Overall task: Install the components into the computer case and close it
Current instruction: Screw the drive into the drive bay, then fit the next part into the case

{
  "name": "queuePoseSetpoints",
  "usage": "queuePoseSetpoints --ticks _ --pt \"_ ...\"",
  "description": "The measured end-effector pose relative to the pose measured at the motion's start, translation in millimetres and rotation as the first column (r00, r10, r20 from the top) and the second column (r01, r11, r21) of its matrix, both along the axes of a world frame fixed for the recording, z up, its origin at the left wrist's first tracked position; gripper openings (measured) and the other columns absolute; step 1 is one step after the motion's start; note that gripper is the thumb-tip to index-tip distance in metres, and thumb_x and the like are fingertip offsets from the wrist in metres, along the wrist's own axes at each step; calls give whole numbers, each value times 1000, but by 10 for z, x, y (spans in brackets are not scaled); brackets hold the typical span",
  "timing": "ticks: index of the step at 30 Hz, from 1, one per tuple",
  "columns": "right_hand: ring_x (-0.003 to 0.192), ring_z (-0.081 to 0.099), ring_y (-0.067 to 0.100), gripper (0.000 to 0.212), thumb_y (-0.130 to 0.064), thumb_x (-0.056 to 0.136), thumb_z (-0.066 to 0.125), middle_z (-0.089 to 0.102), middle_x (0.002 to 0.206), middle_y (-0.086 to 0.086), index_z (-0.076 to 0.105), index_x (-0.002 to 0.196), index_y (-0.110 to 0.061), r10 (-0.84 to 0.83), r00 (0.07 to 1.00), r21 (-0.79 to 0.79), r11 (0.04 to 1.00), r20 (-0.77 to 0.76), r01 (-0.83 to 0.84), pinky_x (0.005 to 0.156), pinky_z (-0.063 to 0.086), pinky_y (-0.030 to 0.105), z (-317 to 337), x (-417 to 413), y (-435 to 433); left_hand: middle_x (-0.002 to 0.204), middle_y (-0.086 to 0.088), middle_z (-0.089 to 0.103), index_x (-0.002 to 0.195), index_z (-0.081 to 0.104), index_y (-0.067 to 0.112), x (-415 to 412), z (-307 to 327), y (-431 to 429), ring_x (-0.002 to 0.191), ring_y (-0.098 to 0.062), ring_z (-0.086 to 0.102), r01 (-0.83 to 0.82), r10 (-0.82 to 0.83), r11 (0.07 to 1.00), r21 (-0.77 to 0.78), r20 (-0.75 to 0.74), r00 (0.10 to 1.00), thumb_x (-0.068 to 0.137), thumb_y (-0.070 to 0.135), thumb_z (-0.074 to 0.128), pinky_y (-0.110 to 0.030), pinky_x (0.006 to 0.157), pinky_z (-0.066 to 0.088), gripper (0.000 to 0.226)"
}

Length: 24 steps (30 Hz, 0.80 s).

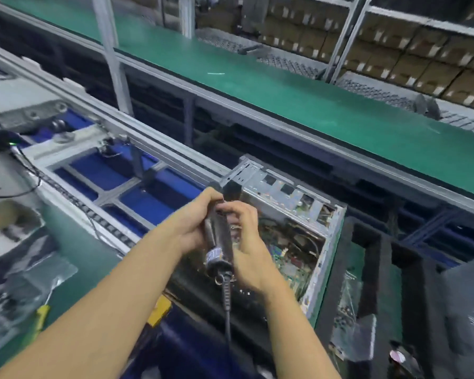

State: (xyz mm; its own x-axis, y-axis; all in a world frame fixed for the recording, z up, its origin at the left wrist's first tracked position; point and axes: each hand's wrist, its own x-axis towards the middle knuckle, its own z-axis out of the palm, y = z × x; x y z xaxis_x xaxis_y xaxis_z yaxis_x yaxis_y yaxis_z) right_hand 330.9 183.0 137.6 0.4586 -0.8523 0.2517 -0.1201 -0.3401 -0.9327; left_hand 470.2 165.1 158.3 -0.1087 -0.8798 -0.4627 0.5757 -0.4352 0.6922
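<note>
Nearest the person, a coiled cord (227, 302) climbs from the lower edge into the butt of an electric screwdriver (218, 250), which both hands grip. The left hand (195, 225) wraps the barrel from the left. The right hand (248, 242) closes on it from the right, its fingers (241, 212) curled narrowly round the upper part near the nose. Neither hand holds anything else.

The tool's long axis runs from the cord end by the person up and away, tilted slightly left. Its bit is hidden behind the knuckles, so I cannot tell whether a screw sits on it.

Just beyond and to the right lies the computer case (312, 203), on the green table (88, 250) with its open side up and the motherboard (285, 255) showing inside. The opening is off to the right of the tool's nose, and the right hand is the nearer to it. The nose would probably have to swing right and down to reach a screw point.

Right of the case stands a black foam tray (367, 242). Farther off runs a blue-panelled conveyor (148, 203), then a long green belt (257, 86), and last, shelves of cardboard boxes (411, 58).
</note>
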Motion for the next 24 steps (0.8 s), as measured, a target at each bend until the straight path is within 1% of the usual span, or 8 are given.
queuePoseSetpoints --ticks 3,6,9,11,14,17,20,24 --pt "107 63 18 50 2 79 47 64 125 12 61 118 -25 111 983 302 941 145 -151 91 55 34 -112 288 -25 69 -12 69 66 74 8 454 -205 187 55 -23 65 -25 25 1000 5 80 996 87 36 52 -29 56 55 41" --pt "98 67 21 24 -18 86 54 70 115 5 60 109 -17 84 991 522 843 108 -129 86 55 38 -326 845 50 79 -14 67 76 65 6 919 -460 330 61 -27 61 -143 142 988 55 36 989 78 39 54 -35 63 53 35" --pt "110 66 25 27 -26 92 69 64 123 13 55 112 -14 76 990 507 862 -123 -3 101 53 44 -601 1429 154 88 -17 60 81 59 7 1363 -752 469 72 -30 58 -248 244 964 91 58 968 71 34 50 -36 69 47 30" --pt "109 67 24 30 -23 91 72 63 122 15 51 112 -15 104 973 522 853 -206 20 94 56 37 -774 1797 167 84 -14 61 86 57 11 1646 -963 573 72 -28 60 -245 230 962 121 128 965 80 28 45 -33 67 45 23" --pt "107 70 28 35 -19 90 72 64 120 16 45 111 -19 175 963 635 773 -207 -4 91 59 41 -1073 2248 184 77 -10 67 97 57 11 2028 -1257 680 62 -19 66 -207 163 967 149 262 951 96 23 42 -25 55 50 18" --pt "107 70 35 38 -15 87 72 66 116 19 45 113 -17 168 962 681 732 -216 25 93 58 51 -1372 2569 185 94 -10 72 113 58 14 2374 -1516 743 77 -19 68 -160 98 974 162 335 937 100 22 50 -27 60 51 17" --pt "101 73 34 39 -11 87 69 68 112 15 48 119 -20 176 961 727 686 -215 37 91 60 52 -1675 2794 167 101 -3 75 113 63 24 2658 -1754 751 81 -14 69 -101 19 973 207 366 930 99 21 53 -29 62 51 17" --pt "107 70 40 34 -1 94 61 67 117 24 49 121 -18 186 946 777 622 -264 94 94 58 54 -2025 2995 142 102 -6 76 110 68 18 2897 -2043 760 81 -8 73 -62 -36 960 272 341 939 95 3 49 -22 54 53 28"
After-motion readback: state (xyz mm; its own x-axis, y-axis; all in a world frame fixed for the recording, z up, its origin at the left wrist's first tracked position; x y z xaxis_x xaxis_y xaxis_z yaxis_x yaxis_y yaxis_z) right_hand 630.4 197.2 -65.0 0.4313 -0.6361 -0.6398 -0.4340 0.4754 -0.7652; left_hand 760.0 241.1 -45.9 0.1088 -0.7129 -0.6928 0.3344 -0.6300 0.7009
